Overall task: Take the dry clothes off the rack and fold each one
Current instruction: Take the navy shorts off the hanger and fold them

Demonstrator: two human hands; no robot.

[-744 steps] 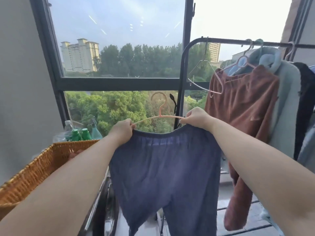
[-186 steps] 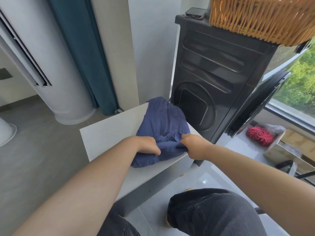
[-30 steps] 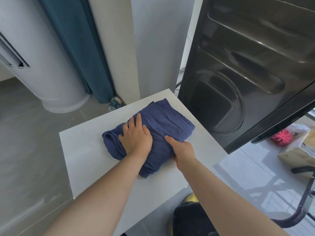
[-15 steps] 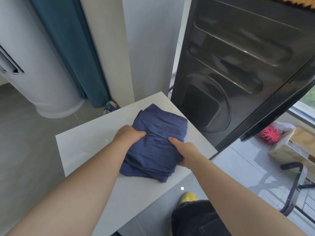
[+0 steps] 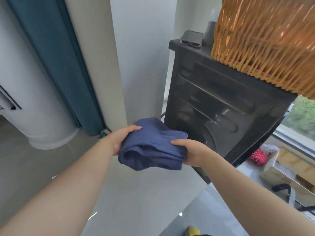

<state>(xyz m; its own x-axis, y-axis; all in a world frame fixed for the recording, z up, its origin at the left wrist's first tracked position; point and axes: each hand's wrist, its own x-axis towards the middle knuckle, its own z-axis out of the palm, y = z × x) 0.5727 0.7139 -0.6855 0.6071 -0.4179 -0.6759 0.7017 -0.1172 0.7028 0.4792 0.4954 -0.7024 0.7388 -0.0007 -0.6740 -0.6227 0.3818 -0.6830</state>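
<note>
Now | left hand (image 5: 119,141), right hand (image 5: 193,154) grip blue garment (image 5: 153,147) | basket (image 5: 264,41) atop washer (image 5: 213,106)

Basket (image 5: 265,41) blurred, cut off top/rt; blue cloth (image 5: 153,145) underside hidden.

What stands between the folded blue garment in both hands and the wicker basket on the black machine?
Nothing visible does. The left hand and right hand hold the folded blue garment in open air before the black machine; the wicker basket stands above, to the right. The phone lies beside the basket, off that line.
</note>
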